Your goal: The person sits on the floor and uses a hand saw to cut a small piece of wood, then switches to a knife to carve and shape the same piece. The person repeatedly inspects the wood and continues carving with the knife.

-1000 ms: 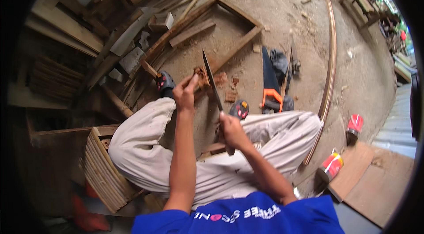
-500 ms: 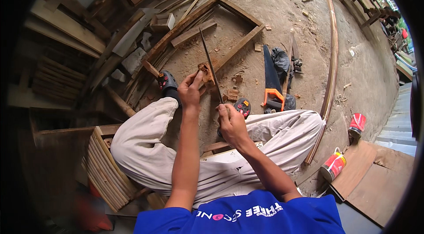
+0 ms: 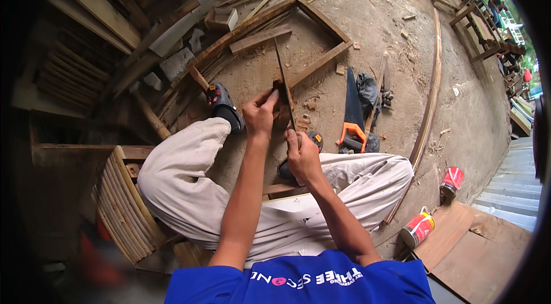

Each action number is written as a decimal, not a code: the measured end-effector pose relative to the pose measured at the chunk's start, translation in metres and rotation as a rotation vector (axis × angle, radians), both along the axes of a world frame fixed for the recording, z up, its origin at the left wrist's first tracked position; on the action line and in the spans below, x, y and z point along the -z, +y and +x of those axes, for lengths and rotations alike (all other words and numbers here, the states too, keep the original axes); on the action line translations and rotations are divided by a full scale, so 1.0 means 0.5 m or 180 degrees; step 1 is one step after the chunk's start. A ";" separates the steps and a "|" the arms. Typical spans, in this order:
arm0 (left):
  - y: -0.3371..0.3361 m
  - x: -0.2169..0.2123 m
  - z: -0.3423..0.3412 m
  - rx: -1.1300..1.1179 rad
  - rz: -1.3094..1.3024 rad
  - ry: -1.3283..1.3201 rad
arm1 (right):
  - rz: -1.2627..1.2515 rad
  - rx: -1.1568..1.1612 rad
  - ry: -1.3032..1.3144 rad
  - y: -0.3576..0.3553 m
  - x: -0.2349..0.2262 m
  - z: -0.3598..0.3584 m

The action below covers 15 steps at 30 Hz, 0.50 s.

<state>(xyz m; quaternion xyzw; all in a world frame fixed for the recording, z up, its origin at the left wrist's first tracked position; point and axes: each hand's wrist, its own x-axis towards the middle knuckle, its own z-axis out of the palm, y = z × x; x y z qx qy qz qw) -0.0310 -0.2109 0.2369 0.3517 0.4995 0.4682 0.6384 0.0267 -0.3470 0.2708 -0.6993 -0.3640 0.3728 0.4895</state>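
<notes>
Head view, from the left: a panel of pale, parallel wooden slats [image 3: 123, 206] lies nearer to the person than the rectangular brown wooden frame [image 3: 321, 64] on the dusty brown ground [image 3: 381, 28], and to its left. Just short of the frame, the left hand [image 3: 259, 113] has its fingers pinched on a small, rough, dark-brown piece [image 3: 279, 88], which sits in view at the near end of the frame's right bar. The hand and shadow hide much of its shape.

Crossing that piece is a long, thin, dark blade-like tool [image 3: 281, 63], its tip pointing into the frame. The right hand [image 3: 302, 158], nearer to the person than the frame, is wrapped around the tool's lower end. Whether blade and piece touch, I cannot tell.

Reddish-brown scraps [image 3: 303, 124] lie on the near side of the frame, so some material has perhaps come off already, though their source is unclear. The work looks under way, not finished: piece and tool are both in hand. How much is left cannot be judged with the surface hidden.

Right of the frame, a dark-bladed handsaw with an orange handle [image 3: 353, 106] lies unheld; farther right and nearer are two red cylindrical cans [image 3: 451, 180].
</notes>
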 end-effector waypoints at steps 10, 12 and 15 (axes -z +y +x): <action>0.008 0.004 0.006 0.0056 0.0022 0.0044 | -0.0307 -0.0167 0.1621 0.010 -0.120 0.059; 0.010 0.008 0.007 0.0058 0.0264 0.0056 | 0.0573 -0.0218 0.1056 -0.004 -0.175 0.059; 0.009 0.011 0.007 0.0060 0.0272 0.0070 | 0.1769 -0.0150 0.0443 -0.021 -0.179 0.039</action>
